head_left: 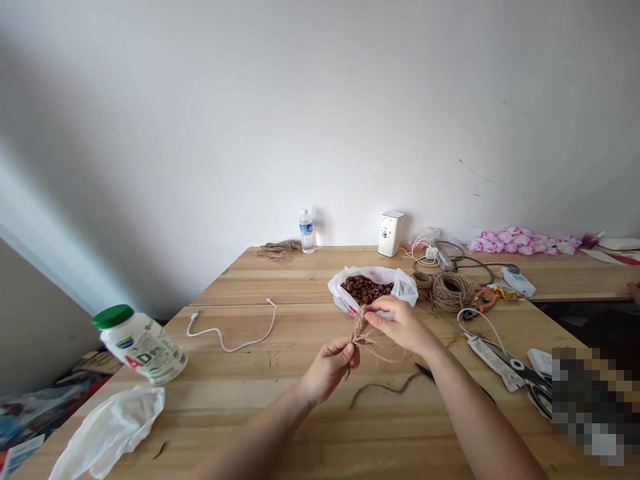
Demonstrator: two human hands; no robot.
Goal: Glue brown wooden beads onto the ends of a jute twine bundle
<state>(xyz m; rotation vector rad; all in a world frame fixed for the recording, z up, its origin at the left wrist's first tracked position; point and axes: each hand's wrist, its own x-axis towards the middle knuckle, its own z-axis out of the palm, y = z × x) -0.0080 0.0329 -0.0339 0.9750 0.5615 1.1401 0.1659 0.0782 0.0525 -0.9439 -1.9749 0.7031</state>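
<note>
Both hands are raised over the wooden table (pixel 280 407), working a small tuft of brown jute twine (pixel 361 328). My left hand (pixel 330 368) pinches its lower end. My right hand (pixel 403 325) pinches its upper part, fingers closed. Loose strands hang below the hands, and a short piece of twine (pixel 385 388) lies on the table under them. Just behind the hands sits a white plastic bag of brown beads (pixel 370 288).
A coil of twine (pixel 450 291) and orange pliers (pixel 483 299) lie to the right, scissors (pixel 525 377) nearer. At left are a white cable (pixel 233 333), a tipped green-capped bottle (pixel 143 343) and a crumpled white bag (pixel 110 433). A water bottle (pixel 307 232) stands by the wall.
</note>
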